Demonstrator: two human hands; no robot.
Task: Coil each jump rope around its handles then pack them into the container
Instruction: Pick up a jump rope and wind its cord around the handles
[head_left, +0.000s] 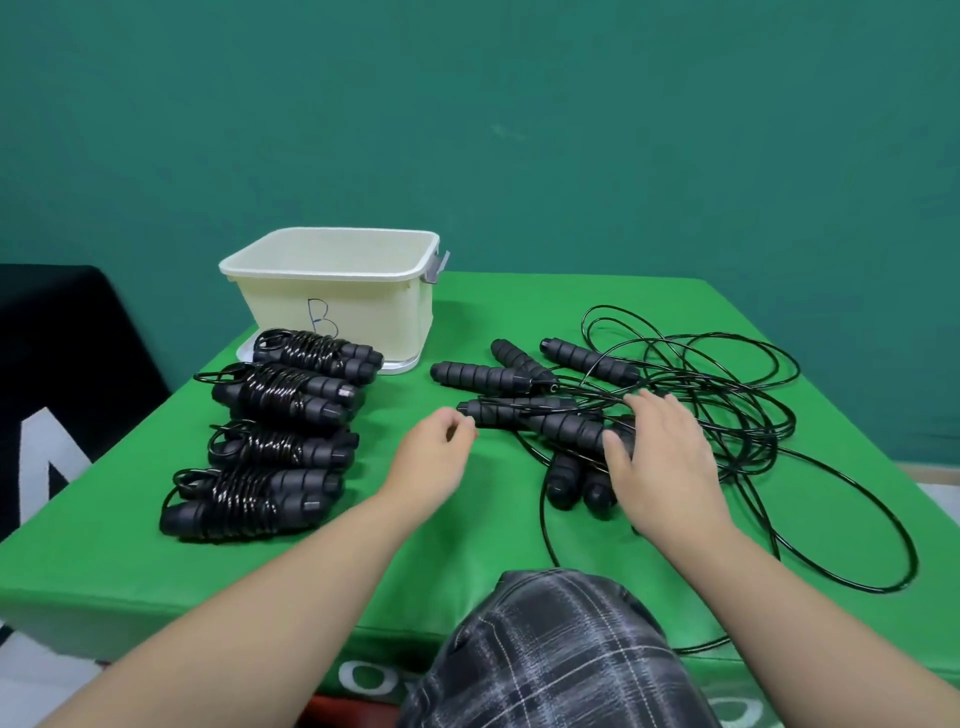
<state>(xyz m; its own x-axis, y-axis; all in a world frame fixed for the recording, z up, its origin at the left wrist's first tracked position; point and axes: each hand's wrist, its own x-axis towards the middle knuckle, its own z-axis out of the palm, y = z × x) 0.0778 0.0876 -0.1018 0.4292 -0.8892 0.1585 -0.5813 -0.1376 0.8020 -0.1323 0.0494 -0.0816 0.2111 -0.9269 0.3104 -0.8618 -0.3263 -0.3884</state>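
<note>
Several coiled black jump ropes (270, 441) lie in a column on the left of the green table (130, 551). A cream container (337, 291) marked "B" stands behind them on a white lid, with its inside hidden. On the right, several loose black handles (488, 375) lie in a tangle of black cord (727, 405). My right hand (660, 457) rests on that pile with fingers spread over a handle (563, 428). My left hand (434, 460) hovers just left of the pile, fingers loosely curled, holding nothing that I can see.
A black cloth-covered object (62, 332) sits off the table's left edge. Cord loops (857, 545) trail toward the front right corner and over the front edge. My plaid-clad knee (561, 649) is against the table's front. A teal wall stands behind.
</note>
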